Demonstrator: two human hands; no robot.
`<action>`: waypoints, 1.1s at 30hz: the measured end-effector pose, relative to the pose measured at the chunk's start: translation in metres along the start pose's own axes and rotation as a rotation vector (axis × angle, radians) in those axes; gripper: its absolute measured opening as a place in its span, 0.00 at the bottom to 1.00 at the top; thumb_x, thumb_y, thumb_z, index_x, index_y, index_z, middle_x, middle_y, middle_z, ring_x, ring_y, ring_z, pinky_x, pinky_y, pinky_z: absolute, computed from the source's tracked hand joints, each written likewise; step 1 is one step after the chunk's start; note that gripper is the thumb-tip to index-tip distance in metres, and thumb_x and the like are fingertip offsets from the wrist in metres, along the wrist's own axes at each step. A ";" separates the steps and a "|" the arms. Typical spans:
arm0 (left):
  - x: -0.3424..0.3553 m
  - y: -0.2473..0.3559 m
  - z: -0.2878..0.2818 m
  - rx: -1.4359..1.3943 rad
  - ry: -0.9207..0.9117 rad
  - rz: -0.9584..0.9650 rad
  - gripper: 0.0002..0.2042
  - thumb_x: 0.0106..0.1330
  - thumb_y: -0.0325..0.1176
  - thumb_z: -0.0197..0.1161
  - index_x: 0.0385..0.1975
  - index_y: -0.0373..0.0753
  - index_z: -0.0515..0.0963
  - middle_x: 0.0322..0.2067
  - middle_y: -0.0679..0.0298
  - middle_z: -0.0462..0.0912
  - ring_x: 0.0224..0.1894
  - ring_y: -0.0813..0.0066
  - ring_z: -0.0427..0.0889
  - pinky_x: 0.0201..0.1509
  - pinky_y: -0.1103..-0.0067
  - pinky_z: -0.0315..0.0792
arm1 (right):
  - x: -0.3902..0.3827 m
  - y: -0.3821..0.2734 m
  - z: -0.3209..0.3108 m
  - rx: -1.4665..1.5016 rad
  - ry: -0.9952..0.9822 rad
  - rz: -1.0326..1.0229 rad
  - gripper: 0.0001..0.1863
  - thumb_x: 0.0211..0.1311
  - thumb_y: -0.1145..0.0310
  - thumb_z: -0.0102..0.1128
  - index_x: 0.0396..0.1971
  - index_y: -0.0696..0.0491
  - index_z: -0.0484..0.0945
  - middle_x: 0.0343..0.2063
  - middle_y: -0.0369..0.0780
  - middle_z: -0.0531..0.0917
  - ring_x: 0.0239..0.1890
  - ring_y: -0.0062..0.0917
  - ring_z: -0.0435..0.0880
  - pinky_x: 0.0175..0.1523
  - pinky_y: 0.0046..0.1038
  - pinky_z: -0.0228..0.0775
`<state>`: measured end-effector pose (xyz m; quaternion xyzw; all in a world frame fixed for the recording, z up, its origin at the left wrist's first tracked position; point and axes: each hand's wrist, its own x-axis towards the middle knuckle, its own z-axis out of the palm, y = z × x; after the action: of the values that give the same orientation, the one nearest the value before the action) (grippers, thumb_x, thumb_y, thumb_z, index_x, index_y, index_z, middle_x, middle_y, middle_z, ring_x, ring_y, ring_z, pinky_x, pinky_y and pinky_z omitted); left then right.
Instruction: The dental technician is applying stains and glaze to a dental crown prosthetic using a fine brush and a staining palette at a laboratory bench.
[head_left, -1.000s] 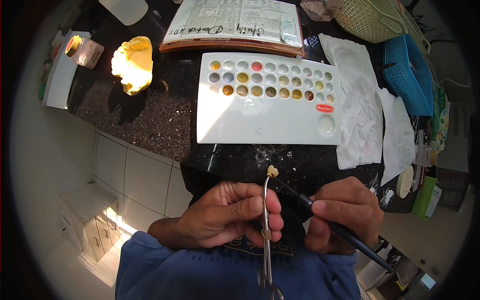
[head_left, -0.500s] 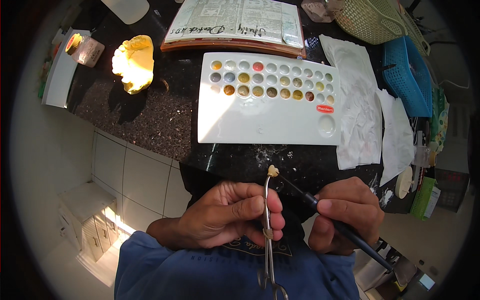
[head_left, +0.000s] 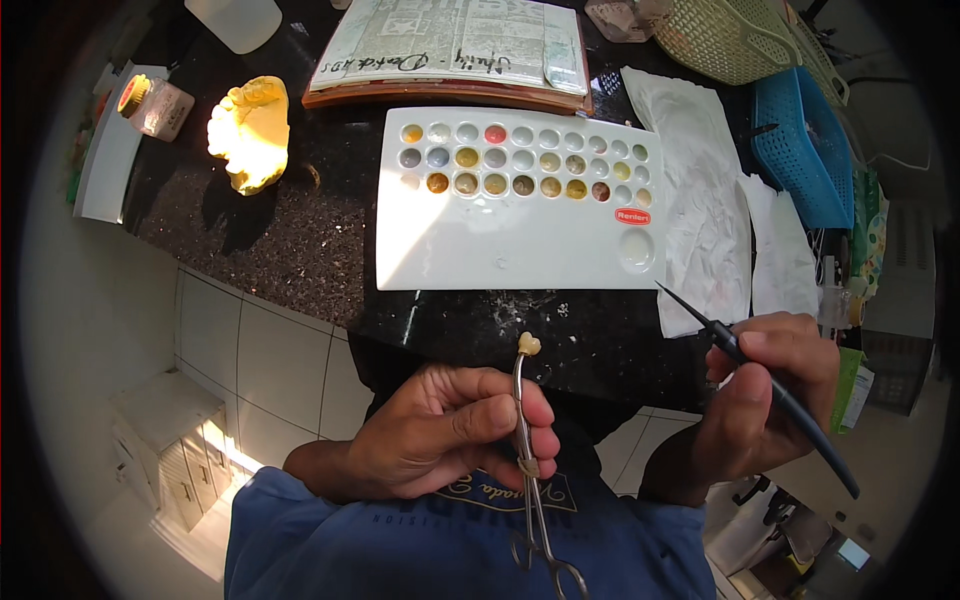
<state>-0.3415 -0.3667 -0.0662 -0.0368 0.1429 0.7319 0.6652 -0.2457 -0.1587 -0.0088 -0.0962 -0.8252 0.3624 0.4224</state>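
Observation:
My left hand [head_left: 450, 430] is closed round a curved metal hemostat [head_left: 528, 440], whose handle loops hang toward my shirt. A tan band is wound on its shaft. Gripped in its tip is a small cream tooth crown [head_left: 529, 344], just past the counter edge. My right hand [head_left: 770, 390] pinches a black fine-tipped brush [head_left: 740, 352]. The brush tip points up and left, close to the lower right corner of a white mixing palette [head_left: 450, 245]. Rows of small wells with yellow, brown, grey and red pastes fill the palette's upper half.
Crumpled white tissue [head_left: 700, 200] lies right of the palette, with a blue basket [head_left: 805, 150] beyond. A sunlit yellow dental cast [head_left: 248, 135] and a small lidded jar [head_left: 156, 107] stand at left. Behind the palette rests a covered book [head_left: 450, 45]. The dark counter [head_left: 300, 240] ends before my lap.
My right hand has moved right and slightly up, taking the brush tip away from the crown toward the palette's corner. The left hand, hemostat and crown have shifted only slightly left in view.

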 end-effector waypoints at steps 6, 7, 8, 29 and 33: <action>-0.001 -0.001 0.001 0.071 0.088 0.029 0.11 0.70 0.34 0.56 0.43 0.32 0.76 0.37 0.52 0.81 0.41 0.60 0.84 0.39 0.73 0.80 | 0.007 0.007 0.015 -0.053 -0.012 0.208 0.06 0.44 0.77 0.59 0.25 0.61 0.78 0.20 0.41 0.80 0.21 0.23 0.77 0.28 0.21 0.67; -0.001 -0.001 -0.002 0.042 0.027 0.033 0.14 0.70 0.34 0.56 0.46 0.29 0.75 0.40 0.51 0.82 0.45 0.61 0.84 0.44 0.73 0.83 | 0.006 0.007 0.015 -0.061 -0.015 0.202 0.05 0.44 0.77 0.59 0.24 0.61 0.78 0.20 0.41 0.80 0.21 0.23 0.77 0.28 0.21 0.67; -0.001 -0.001 -0.002 0.040 0.028 0.031 0.14 0.70 0.34 0.56 0.46 0.29 0.75 0.40 0.51 0.82 0.45 0.61 0.84 0.44 0.73 0.83 | 0.006 0.007 0.015 -0.063 -0.016 0.204 0.05 0.44 0.77 0.59 0.24 0.61 0.78 0.20 0.41 0.80 0.21 0.23 0.77 0.28 0.21 0.67; -0.002 0.008 0.013 0.028 0.134 -0.054 0.10 0.71 0.33 0.53 0.40 0.32 0.77 0.33 0.53 0.79 0.37 0.61 0.82 0.34 0.74 0.77 | -0.013 0.002 0.020 0.302 -0.289 -0.109 0.13 0.38 0.80 0.65 0.29 0.61 0.78 0.19 0.42 0.79 0.18 0.24 0.79 0.19 0.19 0.70; -0.002 0.009 0.013 0.007 0.131 -0.061 0.10 0.71 0.32 0.53 0.40 0.32 0.76 0.33 0.52 0.79 0.37 0.60 0.82 0.33 0.74 0.76 | -0.012 0.003 0.023 0.290 -0.267 -0.116 0.12 0.38 0.81 0.65 0.29 0.61 0.78 0.18 0.42 0.79 0.17 0.24 0.79 0.18 0.20 0.70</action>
<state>-0.3481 -0.3659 -0.0517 -0.0865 0.1876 0.7069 0.6764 -0.2561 -0.1744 -0.0270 0.0620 -0.8173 0.4619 0.3390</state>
